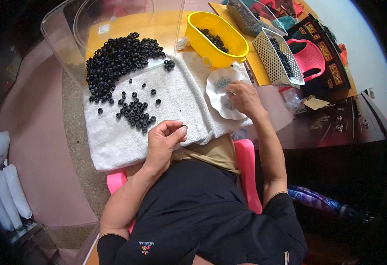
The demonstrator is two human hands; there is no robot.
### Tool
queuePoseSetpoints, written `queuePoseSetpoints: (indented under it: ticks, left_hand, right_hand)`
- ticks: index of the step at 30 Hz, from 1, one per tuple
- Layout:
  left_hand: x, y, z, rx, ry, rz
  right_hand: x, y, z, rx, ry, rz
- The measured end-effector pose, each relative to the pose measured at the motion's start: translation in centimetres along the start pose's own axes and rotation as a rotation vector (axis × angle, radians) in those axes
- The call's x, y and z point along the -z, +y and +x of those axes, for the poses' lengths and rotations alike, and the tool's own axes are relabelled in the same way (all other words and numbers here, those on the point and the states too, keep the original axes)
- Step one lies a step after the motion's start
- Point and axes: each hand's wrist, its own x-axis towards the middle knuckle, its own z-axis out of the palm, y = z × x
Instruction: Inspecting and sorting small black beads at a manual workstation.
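Mostly hidden: small dark piece (184, 126), pinched in your left hand (163, 140).
It sits over the white towel (114, 148); your right hand (245, 98) bunches its fingers at the scalloped dish (213, 90), hold impossible to tell.

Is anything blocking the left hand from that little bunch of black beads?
Nothing visible: just white towel between the left hand and the bunch of black beads, beyond it to the left.
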Motion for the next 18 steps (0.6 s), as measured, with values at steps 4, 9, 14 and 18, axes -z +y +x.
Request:
queuePoseSetpoints:
  ticks: [4,9,14,18]
  left_hand:
    - [-0.1,-0.1,-0.1,-0.011,-0.009,0.013]
    - [-0.2,-0.1,-0.1,-0.004,-0.009,0.017]
    - [-0.1,-0.1,-0.2,0.003,-0.008,0.009]
    - [-0.1,0.0,-0.1,0.006,-0.006,0.015]
  right_hand:
    - [0.3,0.6,-0.3,-0.023,-0.055,-0.076]
    - [-0.6,1.0,-0.4,-0.049,-0.062,-0.051]
    - [-0.7,0.7,-0.1,-0.021,-0.061,0.003]
    - [0.0,-0.1,-0.1,-0.041,-0.139,-0.048]
